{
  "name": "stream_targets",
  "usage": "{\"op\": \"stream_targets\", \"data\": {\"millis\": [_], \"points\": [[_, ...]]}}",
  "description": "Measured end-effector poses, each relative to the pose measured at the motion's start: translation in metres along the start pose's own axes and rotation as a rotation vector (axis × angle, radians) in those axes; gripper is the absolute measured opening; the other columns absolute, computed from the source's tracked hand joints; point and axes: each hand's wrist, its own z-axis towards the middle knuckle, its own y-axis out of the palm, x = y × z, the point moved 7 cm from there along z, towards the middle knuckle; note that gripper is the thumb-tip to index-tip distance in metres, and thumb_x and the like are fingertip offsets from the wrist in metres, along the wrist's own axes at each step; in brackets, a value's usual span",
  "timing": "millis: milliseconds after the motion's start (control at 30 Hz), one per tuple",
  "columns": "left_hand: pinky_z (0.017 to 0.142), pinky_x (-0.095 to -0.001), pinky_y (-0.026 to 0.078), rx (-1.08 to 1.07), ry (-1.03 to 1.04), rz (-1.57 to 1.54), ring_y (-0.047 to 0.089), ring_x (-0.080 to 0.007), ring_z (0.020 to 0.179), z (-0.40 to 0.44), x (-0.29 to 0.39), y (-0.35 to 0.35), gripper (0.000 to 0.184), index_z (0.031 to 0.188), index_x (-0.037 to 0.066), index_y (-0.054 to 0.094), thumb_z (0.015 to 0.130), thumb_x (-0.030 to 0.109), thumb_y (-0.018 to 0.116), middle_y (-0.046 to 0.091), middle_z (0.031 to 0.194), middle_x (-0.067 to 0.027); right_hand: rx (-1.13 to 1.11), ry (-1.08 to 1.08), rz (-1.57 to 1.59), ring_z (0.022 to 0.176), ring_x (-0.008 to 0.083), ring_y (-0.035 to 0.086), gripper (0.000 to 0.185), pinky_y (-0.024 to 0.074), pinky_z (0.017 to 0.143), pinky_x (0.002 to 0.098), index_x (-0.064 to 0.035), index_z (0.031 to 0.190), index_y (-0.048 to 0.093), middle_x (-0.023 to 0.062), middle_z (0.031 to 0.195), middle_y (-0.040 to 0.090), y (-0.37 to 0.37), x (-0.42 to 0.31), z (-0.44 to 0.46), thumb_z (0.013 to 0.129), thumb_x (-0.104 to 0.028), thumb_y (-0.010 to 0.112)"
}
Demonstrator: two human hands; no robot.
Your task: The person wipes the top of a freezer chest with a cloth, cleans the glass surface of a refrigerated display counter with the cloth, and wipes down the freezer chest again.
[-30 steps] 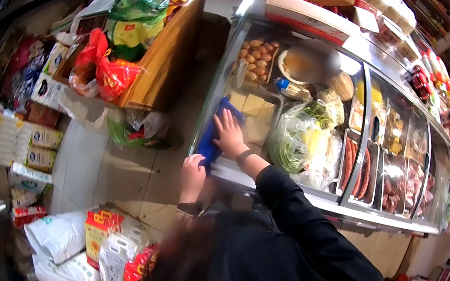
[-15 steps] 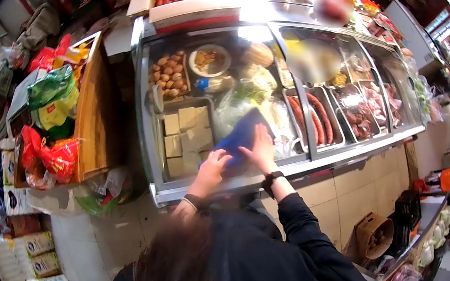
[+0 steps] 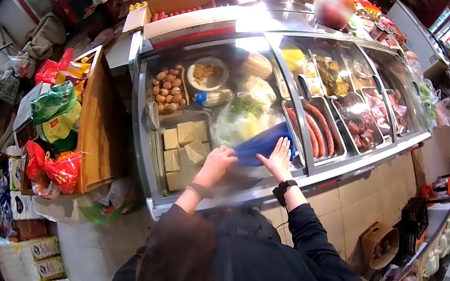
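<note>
Blue cloth (image 3: 264,145) lies on the glass of the display case (image 3: 353,158), beneath the right hand (image 3: 276,160), whose fingers are extended and not closed. The left hand (image 3: 218,164) curls its fingers at the cloth's left edge; whether they pinch it cannot be told. Just right of the right hand: metal divider (image 3: 287,96). Caution: sideways pressure could snag the cloth there; uneven pressure could bunch it. Beyond the cloth: bagged greens (image 3: 240,119). Left of the left hand: pale blocks (image 3: 185,134), under glass.
</note>
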Motion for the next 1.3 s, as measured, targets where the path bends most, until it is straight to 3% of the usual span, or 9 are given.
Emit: {"op": "stream_targets", "data": {"millis": [300, 467, 567, 667, 833, 867, 967, 1100, 1300], "points": [[0.098, -0.0428, 0.038, 0.134, -0.379, 0.29, 0.046, -0.0278, 0.126, -0.102, -0.059, -0.048, 0.047, 0.113, 0.012, 0.067, 0.07, -0.007, 0.057, 0.054, 0.133, -0.0072, -0.168, -0.469, -0.038, 0.146, 0.0334, 0.009, 0.123, 0.0128, 0.117, 0.0461, 0.004, 0.148, 0.015, 0.0222, 0.155, 0.015, 0.035, -0.198, 0.076, 0.063, -0.061, 0.076], [0.108, -0.0465, 0.034, 0.151, -0.649, 0.176, 0.04, -0.0365, 0.131, -0.18, -0.062, -0.022, 0.054, 0.119, 0.007, 0.064, 0.066, -0.007, 0.061, 0.044, 0.141, -0.0175, -0.296, -0.726, -0.184, 0.146, 0.0322, 0.011, 0.119, 0.0155, 0.117, 0.0454, 0.0021, 0.148, 0.016, 0.02, 0.156, 0.015, 0.066, -0.304, 0.032, 0.064, -0.054, 0.078], [0.108, -0.046, 0.035, 0.209, -0.743, -0.04, 0.039, -0.0391, 0.13, -0.187, -0.054, -0.021, 0.044, 0.116, 0.009, 0.065, 0.072, 0.01, 0.067, 0.04, 0.142, -0.0187, -0.314, -0.776, -0.143, 0.145, 0.0302, 0.014, 0.117, 0.0166, 0.117, 0.0443, 0.0006, 0.148, 0.018, 0.0181, 0.156, 0.017, 0.069, -0.325, 0.014, 0.063, -0.05, 0.08], [0.105, -0.0465, 0.036, 0.212, -0.766, -0.03, 0.04, -0.0399, 0.128, -0.165, -0.053, -0.025, 0.037, 0.111, 0.01, 0.067, 0.075, 0.018, 0.069, 0.038, 0.142, -0.0214, -0.275, -0.812, -0.009, 0.145, 0.0283, 0.018, 0.115, 0.0183, 0.116, 0.0425, -0.0019, 0.148, 0.021, 0.0154, 0.155, 0.022, 0.063, -0.315, 0.018, 0.061, -0.049, 0.08], [0.105, -0.0511, 0.033, 0.177, -0.624, -0.014, 0.039, -0.0403, 0.129, -0.112, -0.065, -0.027, 0.029, 0.1, 0.012, 0.067, 0.077, 0.03, 0.069, 0.036, 0.145, -0.0237, -0.139, -0.509, 0.078, 0.144, 0.0283, 0.021, 0.112, 0.0212, 0.115, 0.0426, -0.0041, 0.147, 0.026, 0.0154, 0.154, 0.026, 0.03, -0.233, 0.043, 0.06, -0.049, 0.082], [0.108, -0.0527, 0.029, 0.069, -0.631, 0.034, 0.036, -0.0402, 0.133, -0.104, -0.067, -0.019, 0.047, 0.122, 0.015, 0.058, 0.079, 0.03, 0.068, 0.036, 0.147, -0.0201, -0.142, -0.438, 0.067, 0.144, 0.0274, 0.02, 0.114, 0.0203, 0.115, 0.0422, -0.0043, 0.147, 0.026, 0.015, 0.154, 0.024, 0.023, -0.207, 0.05, 0.06, -0.052, 0.082], [0.114, -0.0506, 0.017, -0.036, -0.597, -0.15, 0.022, -0.0379, 0.142, -0.065, -0.061, -0.003, 0.076, 0.15, 0.018, 0.023, 0.088, 0.038, 0.06, 0.03, 0.151, -0.0148, -0.047, -0.283, 0.057, 0.143, 0.0296, 0.022, 0.117, 0.023, 0.113, 0.0436, -0.0031, 0.147, 0.024, 0.0159, 0.154, 0.026, 0.002, -0.134, 0.054, 0.059, -0.055, 0.081], [0.115, -0.0524, 0.014, -0.114, -0.39, 0.141, 0.017, -0.0341, 0.144, -0.01, -0.054, 0.041, 0.067, 0.146, 0.02, 0.036, 0.089, 0.051, 0.053, 0.017, 0.157, -0.0122, 0.003, -0.108, 0.054, 0.144, 0.0313, 0.018, 0.121, 0.0224, 0.113, 0.0467, -0.0009, 0.148, 0.018, 0.0187, 0.155, 0.02, -0.009, -0.065, 0.057, 0.061, -0.06, 0.078], [0.114, -0.0551, 0.012, -0.106, -0.288, 0.292, 0.014, -0.035, 0.143, 0.064, -0.086, 0.059, 0.07, 0.145, 0.021, 0.036, 0.087, 0.055, 0.054, 0.014, 0.157, -0.0115, 0.009, -0.129, 0.01, 0.144, 0.0361, 0.013, 0.12, 0.0191, 0.113, 0.0507, 0.003, 0.148, 0.015, 0.0218, 0.155, 0.017, -0.014, -0.049, 0.102, 0.066, -0.064, 0.072]]}}
